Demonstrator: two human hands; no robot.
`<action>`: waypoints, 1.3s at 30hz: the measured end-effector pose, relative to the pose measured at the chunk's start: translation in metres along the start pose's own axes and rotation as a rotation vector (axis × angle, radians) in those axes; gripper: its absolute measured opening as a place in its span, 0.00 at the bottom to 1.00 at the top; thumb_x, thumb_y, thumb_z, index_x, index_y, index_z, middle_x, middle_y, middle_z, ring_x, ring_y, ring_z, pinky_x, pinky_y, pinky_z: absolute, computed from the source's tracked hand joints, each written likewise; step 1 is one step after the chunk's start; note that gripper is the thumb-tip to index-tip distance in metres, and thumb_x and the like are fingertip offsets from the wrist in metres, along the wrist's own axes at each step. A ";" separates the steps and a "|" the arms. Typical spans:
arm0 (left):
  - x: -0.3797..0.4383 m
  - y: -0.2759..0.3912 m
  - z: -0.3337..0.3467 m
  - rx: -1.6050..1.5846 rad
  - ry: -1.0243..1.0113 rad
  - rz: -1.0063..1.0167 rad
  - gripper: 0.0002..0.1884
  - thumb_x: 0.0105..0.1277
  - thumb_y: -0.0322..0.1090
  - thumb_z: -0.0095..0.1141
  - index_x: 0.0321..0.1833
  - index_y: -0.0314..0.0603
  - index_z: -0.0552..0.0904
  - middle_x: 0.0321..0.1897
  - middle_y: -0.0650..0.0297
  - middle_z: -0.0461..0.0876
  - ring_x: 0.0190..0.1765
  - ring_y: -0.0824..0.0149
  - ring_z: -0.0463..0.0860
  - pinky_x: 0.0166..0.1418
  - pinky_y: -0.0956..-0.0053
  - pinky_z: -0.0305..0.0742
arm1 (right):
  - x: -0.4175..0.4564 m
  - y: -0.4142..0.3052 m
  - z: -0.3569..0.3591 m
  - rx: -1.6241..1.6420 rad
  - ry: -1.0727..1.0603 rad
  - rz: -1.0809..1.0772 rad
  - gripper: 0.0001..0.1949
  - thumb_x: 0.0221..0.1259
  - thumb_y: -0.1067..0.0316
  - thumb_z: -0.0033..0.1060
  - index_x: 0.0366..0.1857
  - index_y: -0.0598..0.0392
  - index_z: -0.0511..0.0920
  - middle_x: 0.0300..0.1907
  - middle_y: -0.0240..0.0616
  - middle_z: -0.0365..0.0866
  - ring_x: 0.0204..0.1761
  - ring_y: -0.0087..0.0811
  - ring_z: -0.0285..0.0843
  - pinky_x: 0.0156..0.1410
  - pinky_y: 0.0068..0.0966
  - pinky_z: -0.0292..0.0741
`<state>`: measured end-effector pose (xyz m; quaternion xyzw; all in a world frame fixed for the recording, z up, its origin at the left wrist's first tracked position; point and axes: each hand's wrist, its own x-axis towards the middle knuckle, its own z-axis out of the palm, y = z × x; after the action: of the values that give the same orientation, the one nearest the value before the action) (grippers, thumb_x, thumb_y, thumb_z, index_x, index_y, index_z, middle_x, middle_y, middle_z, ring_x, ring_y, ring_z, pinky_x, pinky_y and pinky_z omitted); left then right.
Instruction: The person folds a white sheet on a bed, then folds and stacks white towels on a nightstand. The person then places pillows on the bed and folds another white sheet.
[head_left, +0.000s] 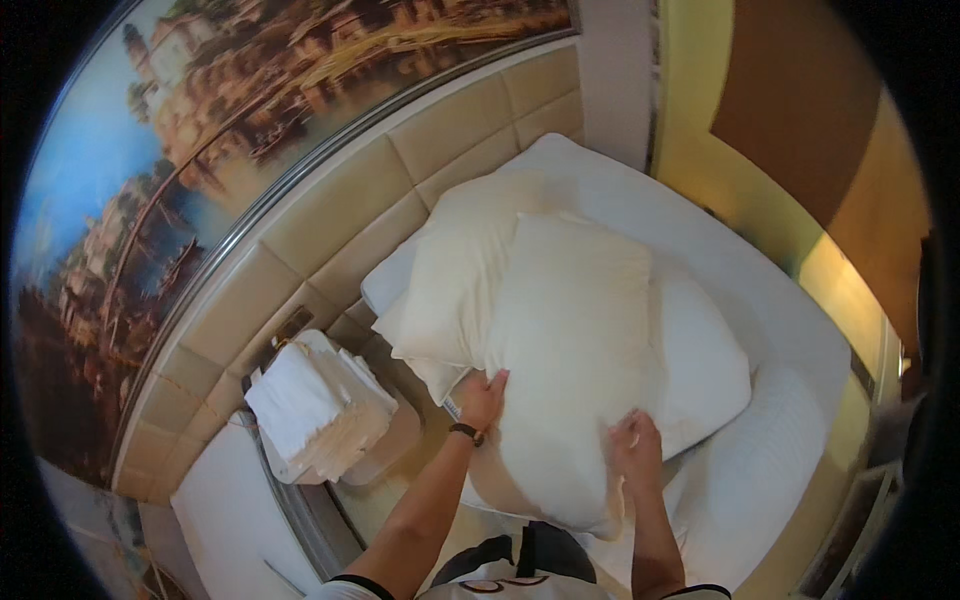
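Note:
A cream-coloured pillow lies flat before me, its near end towards my body. My left hand is at its left edge, thumb on top and the other fingers partly hidden. My right hand has its fingers curled at the pillow's right edge, near the close corner. Behind and to the left, a second cream pillow lies partly beneath the first. A white pillow shows from under the right side. All rest on a bed with a white mattress.
To the left, a stack of folded white linens sits on a small white stand. Beyond it is another white bed. A padded beige headboard runs along the wall below a large framed landscape picture. Bunched white bedding lies right.

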<state>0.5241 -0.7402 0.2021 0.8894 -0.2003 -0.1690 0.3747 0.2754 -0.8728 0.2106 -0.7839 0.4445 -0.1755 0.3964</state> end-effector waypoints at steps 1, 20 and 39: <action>-0.006 0.005 0.001 0.053 0.077 0.038 0.22 0.63 0.50 0.48 0.39 0.30 0.76 0.26 0.48 0.80 0.33 0.51 0.80 0.38 0.65 0.71 | 0.018 -0.017 0.004 0.008 0.044 0.035 0.36 0.48 0.46 0.60 0.56 0.62 0.62 0.48 0.55 0.71 0.51 0.48 0.68 0.57 0.35 0.64; -0.202 -0.062 0.016 -0.229 0.096 -0.004 0.25 0.61 0.57 0.47 0.30 0.36 0.76 0.20 0.47 0.76 0.26 0.46 0.76 0.32 0.58 0.69 | -0.026 -0.003 0.022 0.807 -0.065 0.152 0.24 0.62 0.57 0.49 0.55 0.66 0.65 0.51 0.47 0.71 0.47 0.36 0.72 0.51 0.29 0.71; -0.486 -0.145 -0.051 -0.630 0.682 -0.407 0.26 0.65 0.55 0.44 0.42 0.34 0.78 0.30 0.55 0.81 0.33 0.65 0.78 0.39 0.72 0.71 | -0.212 -0.122 0.107 0.706 -0.905 -0.327 0.17 0.61 0.62 0.49 0.48 0.65 0.69 0.42 0.43 0.76 0.38 0.33 0.75 0.42 0.28 0.74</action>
<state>0.1608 -0.3823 0.2020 0.7589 0.1716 0.0091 0.6281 0.2956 -0.6097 0.2550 -0.6600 0.0196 -0.0198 0.7507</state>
